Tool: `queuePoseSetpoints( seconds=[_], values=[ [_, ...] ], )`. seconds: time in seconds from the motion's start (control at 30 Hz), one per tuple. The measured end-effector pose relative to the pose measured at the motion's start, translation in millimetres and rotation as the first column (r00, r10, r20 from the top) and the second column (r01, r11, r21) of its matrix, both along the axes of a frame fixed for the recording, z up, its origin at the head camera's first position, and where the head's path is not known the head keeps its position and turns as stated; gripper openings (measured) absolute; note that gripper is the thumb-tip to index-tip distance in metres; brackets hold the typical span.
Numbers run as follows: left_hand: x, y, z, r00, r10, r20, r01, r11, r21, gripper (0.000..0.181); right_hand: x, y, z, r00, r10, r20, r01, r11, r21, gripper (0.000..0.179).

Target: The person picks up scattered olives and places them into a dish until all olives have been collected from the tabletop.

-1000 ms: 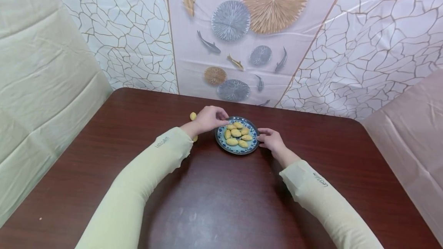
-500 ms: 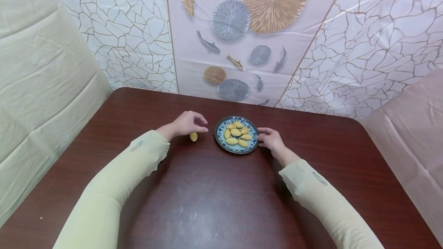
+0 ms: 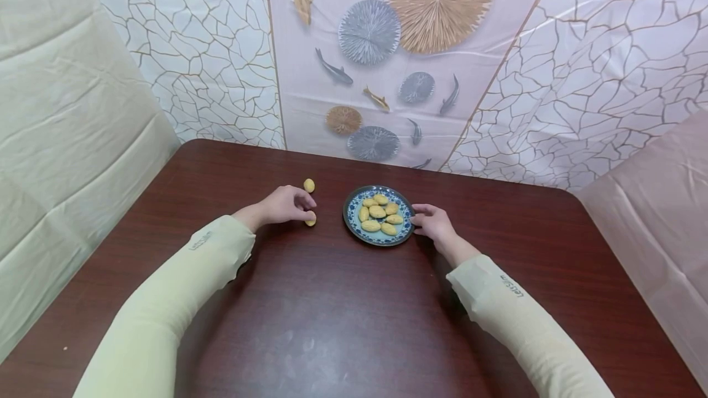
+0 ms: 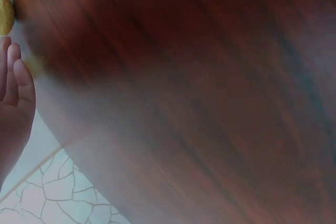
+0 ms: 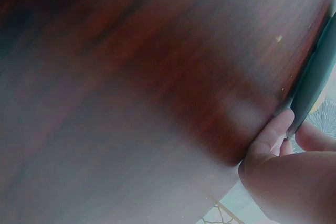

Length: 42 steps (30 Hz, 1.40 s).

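A round plate (image 3: 354, 231), blue-and-white patterned with a dark rim, stands near the far side of the table. Several small yellow oval pieces (image 3: 377, 212), like biscuits, lie on it. My right hand (image 3: 435, 226) holds the plate's right edge, fingers and thumb at the rim (image 5: 310, 77). Left of the plate, my left hand (image 3: 284, 204) reaches over a loose yellow oval piece (image 3: 311, 220), fingers loosely bent and thumb beside it. In the left wrist view that piece (image 4: 6, 17) lies just beyond the fingertips. A second loose piece (image 3: 309, 185) lies farther back.
The dark reddish-brown wooden table (image 3: 332, 312) reaches back to a patterned cloth backdrop (image 3: 354, 103). Pale cloth (image 3: 72, 140) hangs along the left side, and more at the right (image 3: 664, 189). A tiny pale speck (image 3: 65, 348) lies at the table's front left.
My left hand has moved left from above the plate's left rim to the nearer loose piece. The right hand and plate have stayed in place.
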<state>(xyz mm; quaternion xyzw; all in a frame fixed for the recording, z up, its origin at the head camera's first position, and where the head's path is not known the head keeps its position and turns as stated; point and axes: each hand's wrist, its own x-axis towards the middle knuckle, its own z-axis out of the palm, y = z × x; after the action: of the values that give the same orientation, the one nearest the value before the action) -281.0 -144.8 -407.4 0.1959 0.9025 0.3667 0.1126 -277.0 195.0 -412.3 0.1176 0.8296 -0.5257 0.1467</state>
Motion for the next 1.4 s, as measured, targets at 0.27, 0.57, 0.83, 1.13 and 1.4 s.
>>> queuePoseSetpoints(
  seconds=[0.27,0.57,0.83,1.13,1.4],
  values=[
    [3.5,0.2,0.2,0.999,-0.022,0.035,0.021,0.999,0.03,0.022,-0.3,0.0,-0.1,1.0,-0.012,0.002,0.012,1.0,-0.004,0.043],
    [4.1,-5.3,0.1,0.994,-0.041,0.101,0.039,0.999,0.027,0.026,0.0,-0.6,-0.2,1.0,-0.019,0.009,0.019,1.0,-0.008,0.043],
    [4.6,-6.4,-2.6,0.99,-0.063,0.128,0.055,0.997,0.063,0.026,0.5,-0.8,0.7,1.0,-0.011,0.009,0.011,1.0,-0.007,0.043],
    [4.5,-5.9,-7.2,0.999,-0.004,0.053,0.003,1.0,0.031,0.021,0.8,-2.3,1.5,1.0,-0.014,0.004,0.014,1.0,-0.01,0.043],
    [2.9,0.0,-3.8,0.999,0.006,0.049,-0.009,0.999,0.054,0.022,1.6,-2.7,1.7,1.0,-0.021,0.006,0.021,1.0,-0.01,0.043]
  ],
)
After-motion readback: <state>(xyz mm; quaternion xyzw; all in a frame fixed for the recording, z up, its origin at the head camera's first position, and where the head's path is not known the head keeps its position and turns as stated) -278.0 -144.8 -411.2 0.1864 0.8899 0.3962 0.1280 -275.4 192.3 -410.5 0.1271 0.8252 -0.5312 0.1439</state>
